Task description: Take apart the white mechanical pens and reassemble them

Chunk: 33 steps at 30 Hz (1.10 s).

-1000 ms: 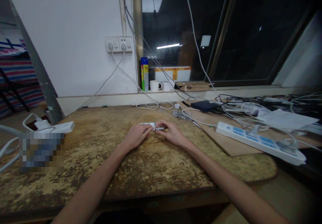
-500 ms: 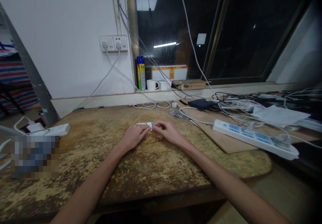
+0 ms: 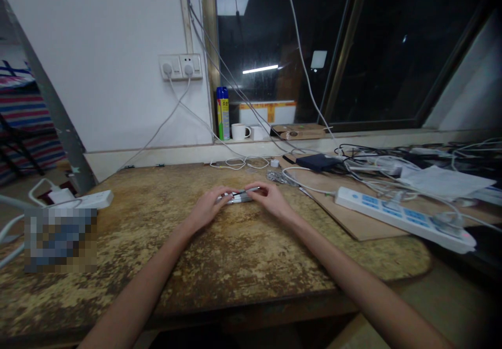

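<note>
Several slim white and grey pens (image 3: 240, 198) lie side by side on the worn wooden table (image 3: 235, 265), partly covered by my fingers. My left hand (image 3: 209, 205) is closed at their left end, thumb and fingertips pressed together around them. My right hand (image 3: 270, 200) pinches a single slim grey pen (image 3: 253, 189) between thumb and fingers, just above the others. Its thin dark end points left and reaches the fingertips of my left hand. Whether the left fingers also grip that dark end is too small to tell.
On the right a white power strip (image 3: 403, 218) rests across a brown board (image 3: 353, 223), near tangled cables (image 3: 376, 155). Behind the hands lies a clear crinkled packet (image 3: 280, 176). Another power strip (image 3: 96, 199) is at the left. A spray can (image 3: 223, 114) and a mug (image 3: 240, 131) stand on the sill.
My hands have moved slightly apart, the right one shifting right. A slim grey pen with a dark end now shows between them, and more of the pens beneath are visible.
</note>
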Each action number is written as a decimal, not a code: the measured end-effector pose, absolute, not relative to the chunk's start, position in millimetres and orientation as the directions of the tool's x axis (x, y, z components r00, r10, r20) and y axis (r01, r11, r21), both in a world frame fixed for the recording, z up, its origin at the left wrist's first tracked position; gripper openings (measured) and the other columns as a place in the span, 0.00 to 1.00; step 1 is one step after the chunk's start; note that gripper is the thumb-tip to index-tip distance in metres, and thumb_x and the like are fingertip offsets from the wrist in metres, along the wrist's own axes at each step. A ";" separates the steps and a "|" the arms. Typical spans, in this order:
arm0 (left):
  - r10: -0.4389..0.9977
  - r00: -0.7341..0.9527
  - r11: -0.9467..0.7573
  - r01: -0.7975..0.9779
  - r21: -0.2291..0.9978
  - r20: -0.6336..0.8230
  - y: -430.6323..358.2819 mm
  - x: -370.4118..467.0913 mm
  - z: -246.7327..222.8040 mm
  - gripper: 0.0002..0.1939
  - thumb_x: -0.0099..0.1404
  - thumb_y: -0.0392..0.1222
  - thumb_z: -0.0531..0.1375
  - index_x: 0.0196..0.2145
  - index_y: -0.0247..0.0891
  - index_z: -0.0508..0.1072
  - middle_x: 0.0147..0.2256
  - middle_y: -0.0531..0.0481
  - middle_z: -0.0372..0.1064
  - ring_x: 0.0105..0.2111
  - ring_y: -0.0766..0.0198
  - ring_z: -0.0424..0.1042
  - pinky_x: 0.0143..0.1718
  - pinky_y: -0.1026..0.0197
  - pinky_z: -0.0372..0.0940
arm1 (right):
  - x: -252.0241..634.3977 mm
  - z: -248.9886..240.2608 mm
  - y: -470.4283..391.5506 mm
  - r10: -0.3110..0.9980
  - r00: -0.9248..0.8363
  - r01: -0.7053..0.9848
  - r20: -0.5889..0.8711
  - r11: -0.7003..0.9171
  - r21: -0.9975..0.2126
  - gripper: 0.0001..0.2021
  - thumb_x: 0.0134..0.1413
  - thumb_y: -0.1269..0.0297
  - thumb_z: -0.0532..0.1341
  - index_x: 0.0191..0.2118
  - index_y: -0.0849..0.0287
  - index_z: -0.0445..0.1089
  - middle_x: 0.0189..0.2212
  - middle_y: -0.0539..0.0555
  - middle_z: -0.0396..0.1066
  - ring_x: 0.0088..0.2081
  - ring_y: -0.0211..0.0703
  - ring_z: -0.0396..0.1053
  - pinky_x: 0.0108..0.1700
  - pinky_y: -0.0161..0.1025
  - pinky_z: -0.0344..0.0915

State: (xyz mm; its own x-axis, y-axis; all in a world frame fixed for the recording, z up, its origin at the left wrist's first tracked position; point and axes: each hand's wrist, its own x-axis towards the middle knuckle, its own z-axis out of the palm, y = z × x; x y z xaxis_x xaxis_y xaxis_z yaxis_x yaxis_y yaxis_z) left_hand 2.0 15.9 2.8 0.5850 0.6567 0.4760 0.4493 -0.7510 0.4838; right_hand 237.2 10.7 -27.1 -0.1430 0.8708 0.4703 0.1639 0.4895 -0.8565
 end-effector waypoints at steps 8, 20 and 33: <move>0.689 0.507 -0.724 0.497 0.478 0.517 23.1 -4.1 -1.5 0.14 0.71 0.47 0.56 0.48 0.42 0.77 0.46 0.47 0.75 0.45 0.56 0.71 0.52 0.55 0.63 | 244.9 -25.2 13.3 0.926 -0.001 0.085 0.378 0.377 -0.922 0.12 0.51 0.58 0.64 0.40 0.58 0.78 0.37 0.56 0.78 0.39 0.47 0.74 0.46 0.43 0.68; 0.690 0.525 -0.723 0.520 0.454 0.498 18.8 -0.4 0.1 0.11 0.68 0.44 0.59 0.45 0.42 0.77 0.44 0.48 0.75 0.45 0.56 0.71 0.51 0.56 0.62 | 241.7 -34.5 17.6 0.900 -0.105 0.335 0.424 0.434 -0.837 0.16 0.58 0.53 0.59 0.32 0.59 0.77 0.30 0.54 0.77 0.36 0.46 0.72 0.45 0.41 0.66; 0.720 0.501 -0.694 0.505 0.512 0.481 18.6 -3.4 7.2 0.14 0.68 0.47 0.58 0.46 0.42 0.78 0.46 0.48 0.77 0.47 0.55 0.72 0.52 0.55 0.63 | 242.4 -31.6 9.6 0.955 -0.165 0.024 0.247 0.255 -0.967 0.24 0.55 0.40 0.60 0.29 0.60 0.73 0.28 0.55 0.75 0.30 0.44 0.71 0.38 0.40 0.66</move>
